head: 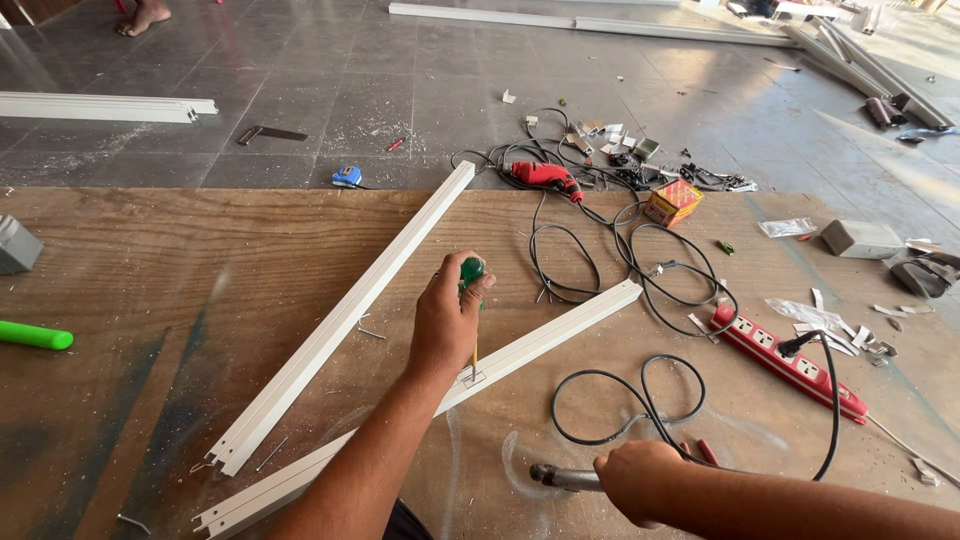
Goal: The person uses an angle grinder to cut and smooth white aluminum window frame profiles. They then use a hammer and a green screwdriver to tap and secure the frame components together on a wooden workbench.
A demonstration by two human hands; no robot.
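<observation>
**Screwdriver upright on a white rail**

The left hand (447,322) is closed around a green-handled screwdriver (472,275), held upright with its tip on the nearer white rail (560,330) on the tabletop (150,290). The right hand (640,480) is clenched on a hammer (562,477). A small orange box (673,202) sits near the cables, its contents unclear.

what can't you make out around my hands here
Head view:
- Tool head in the right hand: the fist covers it; only a metal handle shows.
- Screwdriver tip on the white rail: too small to see.
- Left hand fingers: turned away.
</observation>
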